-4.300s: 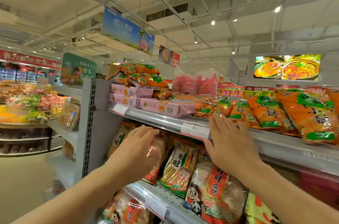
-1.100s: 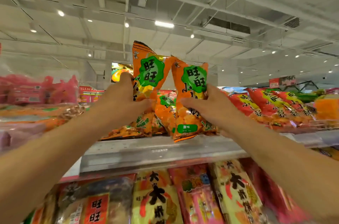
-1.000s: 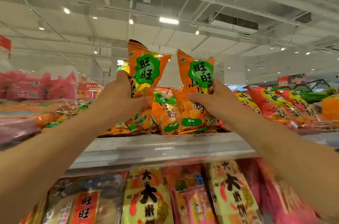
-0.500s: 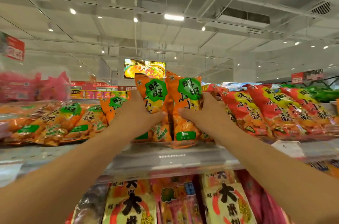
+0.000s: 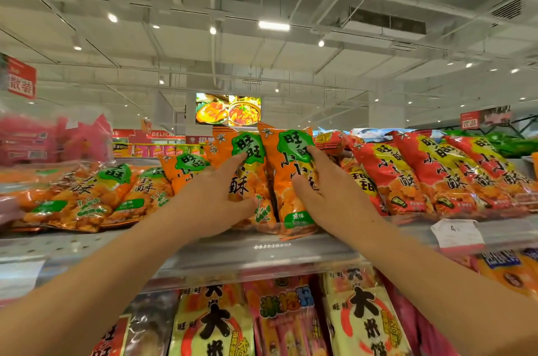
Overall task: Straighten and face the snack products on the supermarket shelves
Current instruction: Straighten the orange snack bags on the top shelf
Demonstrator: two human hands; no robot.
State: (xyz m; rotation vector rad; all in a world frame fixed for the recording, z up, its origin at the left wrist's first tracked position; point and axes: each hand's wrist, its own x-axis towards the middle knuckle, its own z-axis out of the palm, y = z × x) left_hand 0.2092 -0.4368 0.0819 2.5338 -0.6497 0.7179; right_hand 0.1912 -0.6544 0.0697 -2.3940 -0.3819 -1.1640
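Note:
Two orange snack bags with green labels stand upright, side by side, on the top shelf (image 5: 262, 253). My left hand (image 5: 215, 198) grips the left orange bag (image 5: 247, 178), with fingers up at its green label and thumb low on its front. My right hand (image 5: 326, 195) grips the right orange bag (image 5: 288, 198) along its right edge. Both bags' bottoms rest near the shelf's front edge and their fronts face me.
More orange bags (image 5: 87, 198) lie slanted on the shelf to the left, and red bags (image 5: 422, 175) lean in a row to the right. Pink packs (image 5: 43, 140) sit far left. Yellow and pink bags (image 5: 215, 326) fill the shelf below. A price tag (image 5: 457, 236) hangs on the rail.
Both hands have brought the two orange bags down from mid-air onto the shelf and set them close together, upright. The view has shifted to the right along the shelf.

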